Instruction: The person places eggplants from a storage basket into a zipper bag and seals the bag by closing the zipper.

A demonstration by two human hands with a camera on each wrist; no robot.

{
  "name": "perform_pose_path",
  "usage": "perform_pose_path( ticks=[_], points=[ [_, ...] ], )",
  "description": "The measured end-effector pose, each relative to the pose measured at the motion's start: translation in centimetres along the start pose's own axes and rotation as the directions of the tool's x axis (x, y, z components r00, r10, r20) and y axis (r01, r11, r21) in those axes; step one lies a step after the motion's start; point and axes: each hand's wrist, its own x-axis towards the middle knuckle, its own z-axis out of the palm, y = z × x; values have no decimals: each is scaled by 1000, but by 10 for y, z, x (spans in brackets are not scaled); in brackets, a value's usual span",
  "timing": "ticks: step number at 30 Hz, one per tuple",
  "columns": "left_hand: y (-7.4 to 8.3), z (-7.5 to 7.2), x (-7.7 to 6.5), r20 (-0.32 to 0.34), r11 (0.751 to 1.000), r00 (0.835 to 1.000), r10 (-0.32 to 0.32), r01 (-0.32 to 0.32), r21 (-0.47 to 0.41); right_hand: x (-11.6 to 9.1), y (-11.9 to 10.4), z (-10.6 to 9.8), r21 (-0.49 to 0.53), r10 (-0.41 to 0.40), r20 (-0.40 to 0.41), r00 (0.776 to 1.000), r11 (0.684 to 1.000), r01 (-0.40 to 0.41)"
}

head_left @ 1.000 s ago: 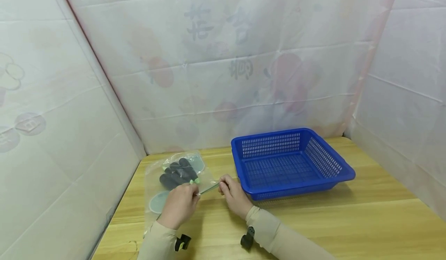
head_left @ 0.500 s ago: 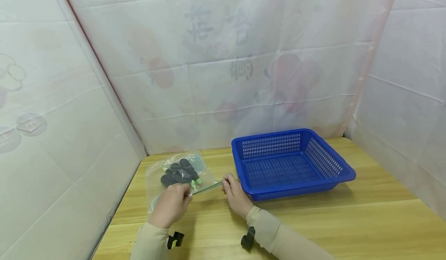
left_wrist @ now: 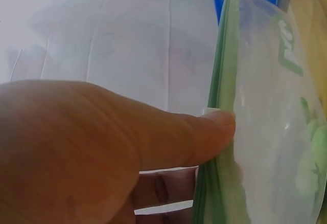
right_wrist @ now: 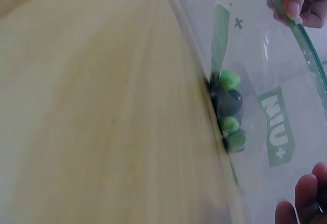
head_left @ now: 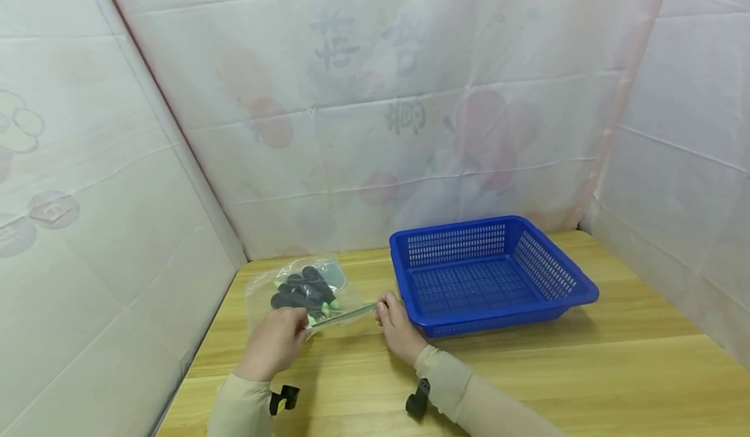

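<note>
A clear zip bag (head_left: 350, 294) with several dark eggplants (head_left: 313, 284) inside lies at the table's left, its green zip edge (left_wrist: 223, 55) lifted toward me. My left hand (head_left: 275, 342) pinches that edge between thumb and fingers near its left part. In the left wrist view, a small white slider (left_wrist: 210, 111) shows under the thumb tip. Beside the basket, my right hand (head_left: 400, 327) pinches the right end of the zip edge, so the strip runs taut between both hands. Green eggplant ends (right_wrist: 230, 80) show through the plastic in the right wrist view.
A blue plastic basket (head_left: 504, 316) with slotted walls stands right of the bag, close to my right hand. The wooden table (head_left: 556, 372) is bounded by pale printed cloth (head_left: 363, 163) at the back and both sides.
My left hand has slid left along the zip edge, baring more of the green strip between the hands. My right hand has stayed almost still, and the basket has not moved.
</note>
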Motion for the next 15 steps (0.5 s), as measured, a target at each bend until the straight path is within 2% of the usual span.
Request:
perform_pose_path(
  ticks=[3,8,15],
  points=[
    [-2,-4,-1,14,1000,1000,-16,16,-7,-1,-11,-4,12,6,10,1000,1000,-6],
    [-9,-9,-2,40,998,998,-56,57,-36,-1,-11,-4,29,16,-6,1000,999,-16],
    [-18,-20,-6,82,989,989,-122,128,-76,-1,-9,-6,43,76,-11,997,996,-76]
  ],
)
